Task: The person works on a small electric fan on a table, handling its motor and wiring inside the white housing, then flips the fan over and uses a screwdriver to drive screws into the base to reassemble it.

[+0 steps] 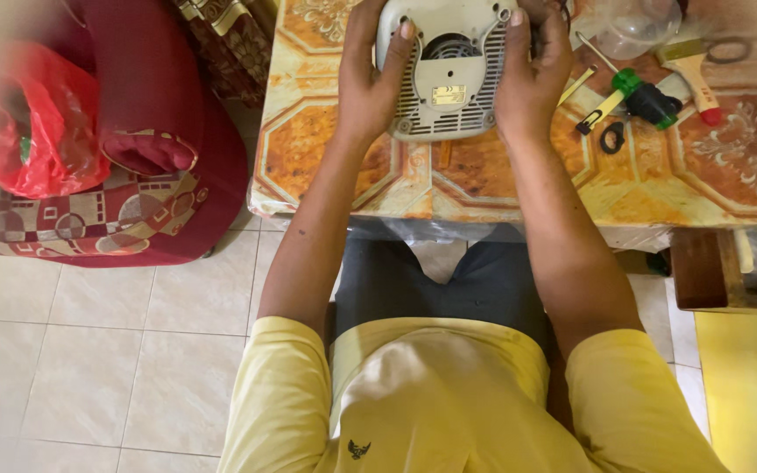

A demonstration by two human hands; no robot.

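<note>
An off-white plastic appliance base (444, 66) lies on the far part of the table (484, 180), turned underside up, and it sits squarely between the two hands — neither is nearer, since both are already on it. The left hand (370, 79) clasps its left edge, fingers curled over the rim and one fingertip pressed on the top face; the right hand (532, 74) grips the right edge the same way, thumb up along the side. The housing is roughly rounded-square, its long axis running away from the person, with slotted vent grilles, a dark circular opening at the centre and a small yellowish label below it. Its surface looks hard, smooth and a little grimy. The table wears a glossy plastic cover printed in orange and cream octagons. Just right of the right hand lie a green-handled screwdriver (617, 92), a small black pair of scissors (612, 137), a paintbrush with a red handle (694, 74) and, further off, a clear plastic bowl (633, 26). At far left, well apart, a red plastic bag (32, 123) rests on a maroon patterned seat (133, 175) — soft and crumpled against the tiled floor (89, 350).
</note>
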